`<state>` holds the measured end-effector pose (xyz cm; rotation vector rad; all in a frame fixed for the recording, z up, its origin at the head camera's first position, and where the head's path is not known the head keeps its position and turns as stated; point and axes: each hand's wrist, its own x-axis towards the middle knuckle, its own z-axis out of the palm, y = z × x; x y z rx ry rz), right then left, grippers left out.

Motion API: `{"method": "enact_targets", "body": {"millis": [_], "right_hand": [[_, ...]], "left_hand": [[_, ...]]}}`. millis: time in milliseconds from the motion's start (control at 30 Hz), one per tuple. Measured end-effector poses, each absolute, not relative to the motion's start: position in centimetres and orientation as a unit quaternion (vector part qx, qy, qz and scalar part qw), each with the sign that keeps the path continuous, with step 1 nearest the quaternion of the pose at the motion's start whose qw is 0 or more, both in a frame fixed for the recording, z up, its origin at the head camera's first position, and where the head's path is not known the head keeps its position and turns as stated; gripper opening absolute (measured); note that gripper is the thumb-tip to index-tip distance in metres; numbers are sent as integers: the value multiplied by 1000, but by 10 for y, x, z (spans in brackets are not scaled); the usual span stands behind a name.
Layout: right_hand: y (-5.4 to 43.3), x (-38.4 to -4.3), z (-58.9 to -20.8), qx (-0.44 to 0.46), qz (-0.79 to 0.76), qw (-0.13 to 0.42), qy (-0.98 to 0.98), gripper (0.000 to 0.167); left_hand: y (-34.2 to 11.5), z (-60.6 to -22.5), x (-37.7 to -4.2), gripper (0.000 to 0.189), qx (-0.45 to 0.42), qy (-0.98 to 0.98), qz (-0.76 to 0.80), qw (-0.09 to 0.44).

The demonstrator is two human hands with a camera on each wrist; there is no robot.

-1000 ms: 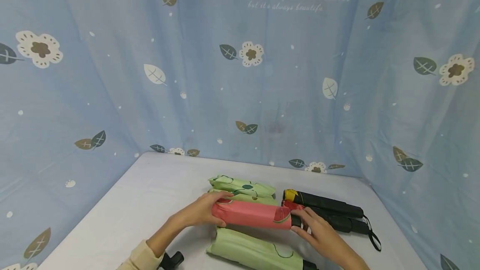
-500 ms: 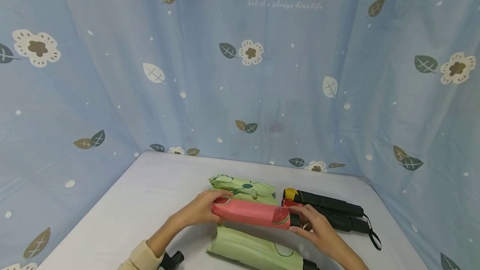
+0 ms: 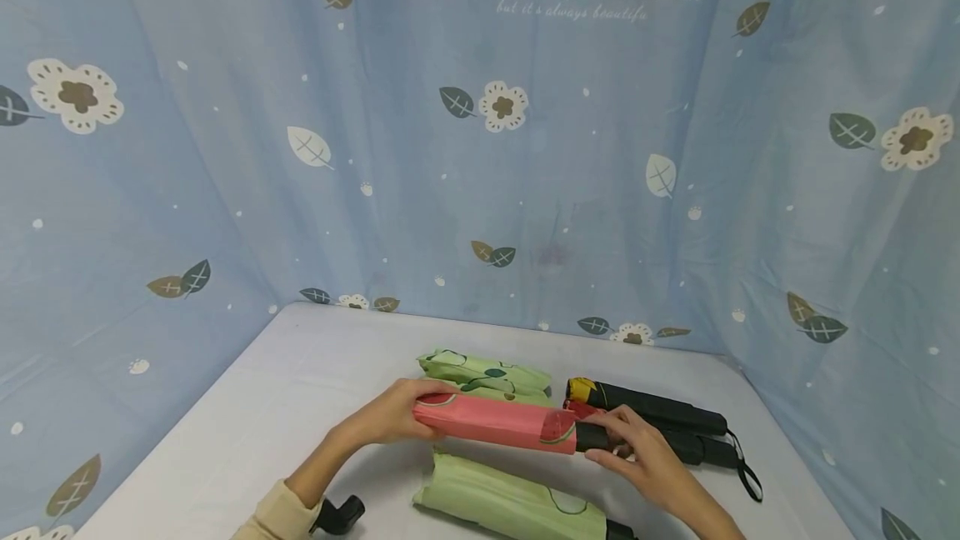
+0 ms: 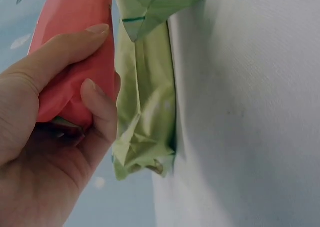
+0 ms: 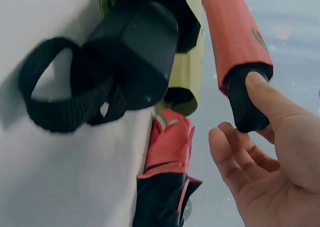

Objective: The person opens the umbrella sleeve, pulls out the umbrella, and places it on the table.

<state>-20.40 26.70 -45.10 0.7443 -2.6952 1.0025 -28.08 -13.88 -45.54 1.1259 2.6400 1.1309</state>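
A folded umbrella in a pink watermelon-print sleeve (image 3: 495, 423) is held level between both hands, above the table. My left hand (image 3: 393, 415) grips the sleeve's left end; in the left wrist view its thumb lies along the pink fabric (image 4: 82, 69) and the fingers curl beneath. From the sleeve's right end sticks a black handle (image 3: 592, 437). My right hand (image 3: 645, 461) pinches that handle, its thumb pressed on the black surface in the right wrist view. Just in front lies a light green umbrella (image 3: 510, 494) with a black end.
Light green patterned pieces (image 3: 487, 372) lie behind the pink sleeve. To the right, a black folded umbrella with a yellow end (image 3: 660, 407) lies beside a black one with a red end (image 3: 678, 446) and wrist strap (image 3: 750, 482). A black curved object (image 3: 341, 515) lies at the lower left.
The pink sleeve and my left hand have shifted slightly left and up. More of the black handle shows at the sleeve's right end, where my right hand stays.
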Motion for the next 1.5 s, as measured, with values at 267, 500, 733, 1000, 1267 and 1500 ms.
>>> {"method": "enact_targets", "body": {"millis": [267, 500, 733, 1000, 1267, 1500], "right_hand": [[278, -202, -450, 237, 379, -3, -894, 48], [274, -201, -456, 248, 418, -44, -873, 49], [264, -198, -460, 252, 290, 40, -922, 47], [269, -195, -466, 312, 328, 87, -887, 44], [271, -200, -463, 258, 299, 34, -918, 47], [261, -201, -465, 257, 206, 144, -933, 45]], "left_hand": [[-141, -454, -283, 59, 379, 844, 379, 25], [-139, -451, -280, 55, 384, 840, 383, 16], [-135, -453, -278, 52, 397, 837, 376, 14], [-134, -456, -279, 56, 386, 845, 366, 43], [-134, -454, -279, 55, 389, 841, 374, 46], [-132, -453, -281, 53, 401, 840, 364, 20]]}}
